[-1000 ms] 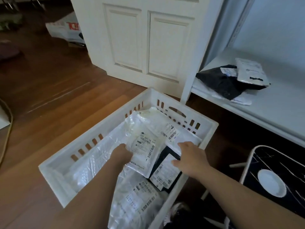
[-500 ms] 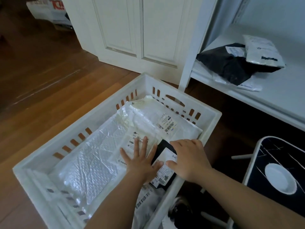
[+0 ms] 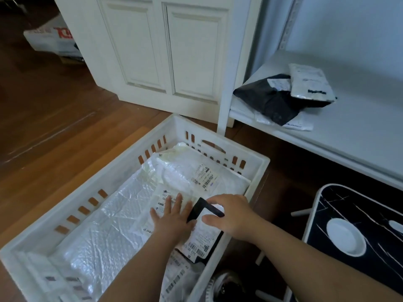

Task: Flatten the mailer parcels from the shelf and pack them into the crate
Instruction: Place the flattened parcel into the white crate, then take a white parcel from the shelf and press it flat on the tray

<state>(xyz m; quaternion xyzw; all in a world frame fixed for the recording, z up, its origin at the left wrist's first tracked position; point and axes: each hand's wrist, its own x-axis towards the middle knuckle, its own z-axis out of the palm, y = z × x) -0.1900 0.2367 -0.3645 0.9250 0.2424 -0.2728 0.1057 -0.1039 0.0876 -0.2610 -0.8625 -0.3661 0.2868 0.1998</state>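
A white slotted crate (image 3: 257, 168) stands on the wooden floor and holds several flat bubble mailers (image 3: 104, 232) with barcode labels. My left hand (image 3: 172, 216) presses flat, fingers spread, on a small clear mailer (image 3: 162, 199) in the crate. My right hand (image 3: 233, 214) rests on a black mailer (image 3: 200, 238) with a white label by the crate's right wall, its thumb and fingers lying over the mailer's top corner. On the white shelf (image 3: 359, 136) to the right lie a crumpled black mailer (image 3: 268, 101), a white bubble mailer (image 3: 309, 83) on top of it and a white one beneath.
White cabinet doors (image 3: 163, 53) stand behind the crate. A black-and-white stool top (image 3: 357, 227) sits low at the right, a dark round object (image 3: 226, 288) by the crate's near right side. A printed bag (image 3: 52, 40) lies on the floor far left.
My left hand let go of the clear mailer it held up and now presses it flat in the crate. My right hand stays on the black mailer. The view shifted slightly.
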